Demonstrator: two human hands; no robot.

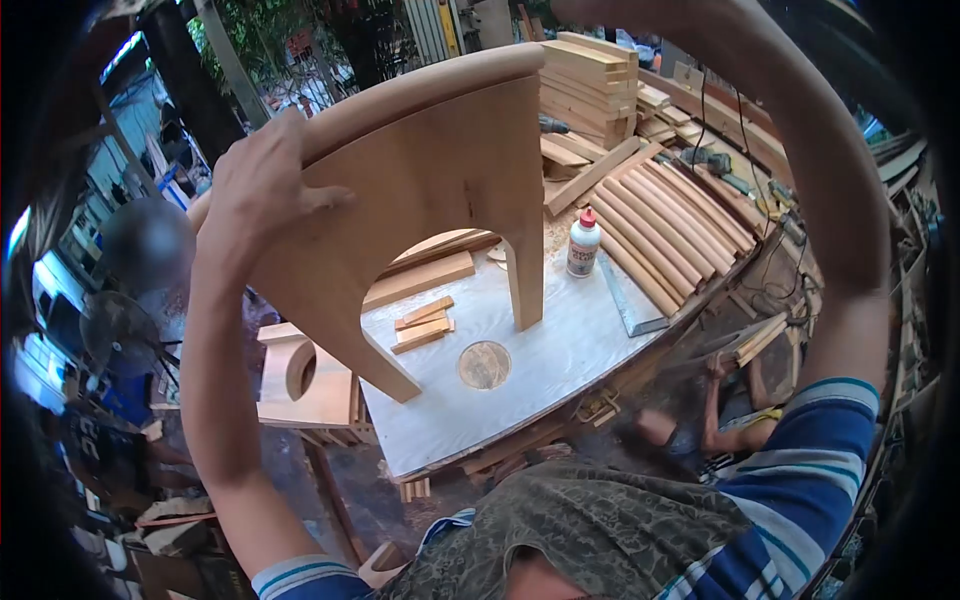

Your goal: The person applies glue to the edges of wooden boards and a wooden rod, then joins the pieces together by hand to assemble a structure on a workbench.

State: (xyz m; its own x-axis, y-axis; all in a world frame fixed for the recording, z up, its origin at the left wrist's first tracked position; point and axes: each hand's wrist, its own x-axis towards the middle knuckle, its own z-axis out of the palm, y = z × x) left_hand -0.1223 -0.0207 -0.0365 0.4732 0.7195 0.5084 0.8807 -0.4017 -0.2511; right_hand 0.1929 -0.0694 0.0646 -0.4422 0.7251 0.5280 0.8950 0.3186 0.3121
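Arched panel (440, 180) hangs tilted above the glue bottle (583, 243); left hand (262, 190) grips its edge, right hand unseen.

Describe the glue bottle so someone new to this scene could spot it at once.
Start at the pale worktable. Just right of the arched wooden panel that the left hand grips, the glue bottle stands upright beside a row of curved slats. It is the only white plastic thing there, with a red cap.
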